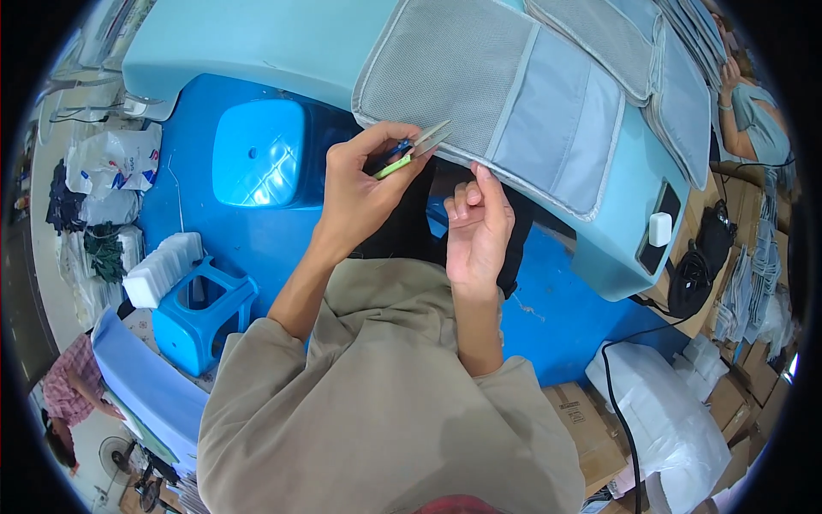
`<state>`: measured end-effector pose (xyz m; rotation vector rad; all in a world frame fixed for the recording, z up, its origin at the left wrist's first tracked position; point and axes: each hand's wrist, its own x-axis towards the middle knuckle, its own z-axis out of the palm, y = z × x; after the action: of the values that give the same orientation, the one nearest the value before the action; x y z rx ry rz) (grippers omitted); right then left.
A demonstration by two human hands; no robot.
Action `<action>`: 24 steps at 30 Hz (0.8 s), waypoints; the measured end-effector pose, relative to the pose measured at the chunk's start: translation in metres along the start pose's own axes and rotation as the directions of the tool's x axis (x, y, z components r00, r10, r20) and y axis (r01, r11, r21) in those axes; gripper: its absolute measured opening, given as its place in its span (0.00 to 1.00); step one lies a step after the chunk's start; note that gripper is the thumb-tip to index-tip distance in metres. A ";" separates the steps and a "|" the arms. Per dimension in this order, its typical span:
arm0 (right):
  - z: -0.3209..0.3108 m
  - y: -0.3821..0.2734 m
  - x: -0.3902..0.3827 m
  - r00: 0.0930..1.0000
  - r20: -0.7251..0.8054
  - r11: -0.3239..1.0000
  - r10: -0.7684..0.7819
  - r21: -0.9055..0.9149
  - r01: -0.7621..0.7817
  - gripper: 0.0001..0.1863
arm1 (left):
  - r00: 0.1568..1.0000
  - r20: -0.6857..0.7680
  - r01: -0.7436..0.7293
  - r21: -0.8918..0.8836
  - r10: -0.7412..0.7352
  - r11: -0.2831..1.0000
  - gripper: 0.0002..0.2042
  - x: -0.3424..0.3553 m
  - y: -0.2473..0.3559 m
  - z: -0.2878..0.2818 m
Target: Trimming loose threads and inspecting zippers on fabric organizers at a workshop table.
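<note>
The left hand (368, 176) grips a pair of small snips (394, 165) with a green and dark blue handle, its 2 blades parted and pointing up and to the right, over the near edge of the grey pouch. The right hand (479, 223) is palm up, its fingers partly curled and 1 fingertip at that same edge; whether it touches or pinches the fabric, I cannot tell.

The pouch (505, 94) lies flat on the light blue bench (248, 43), mesh to the left and plain fabric to the right, its near edge facing the person. I judge the step to be work along this bound edge, perhaps trimming; no loose thread can be made out. A cut here would call for the right hand to steady the edge and the blades to come in close, clear of both the mesh and the fingertips.

Beyond, to the right, more grey pouches (685, 111) lie overlapping on the bench. Nearer its right end sits a small white case (660, 229). To the left, a blue stool (261, 154) stands on the floor.
</note>
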<state>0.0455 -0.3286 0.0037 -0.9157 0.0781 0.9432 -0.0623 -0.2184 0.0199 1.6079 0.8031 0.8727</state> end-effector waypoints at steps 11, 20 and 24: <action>-0.004 0.001 0.002 0.997 0.028 0.987 0.070 0.141 -0.073 0.06 | 0.999 0.008 0.039 -0.080 -0.038 0.996 0.07 0.002 -0.003 -0.002; -0.010 -0.002 0.000 0.999 0.019 0.995 0.037 0.092 -0.039 0.04 | 0.997 0.028 0.069 -0.142 -0.065 0.988 0.07 0.000 -0.001 -0.002; -0.009 -0.002 0.000 1.000 0.003 0.997 0.024 0.074 -0.024 0.04 | 0.996 0.069 0.070 -0.123 -0.061 0.990 0.08 -0.008 0.002 -0.006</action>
<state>0.0499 -0.3360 -0.0008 -0.8468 0.1217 0.9574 -0.0716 -0.2227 0.0219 1.4842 0.7366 0.8039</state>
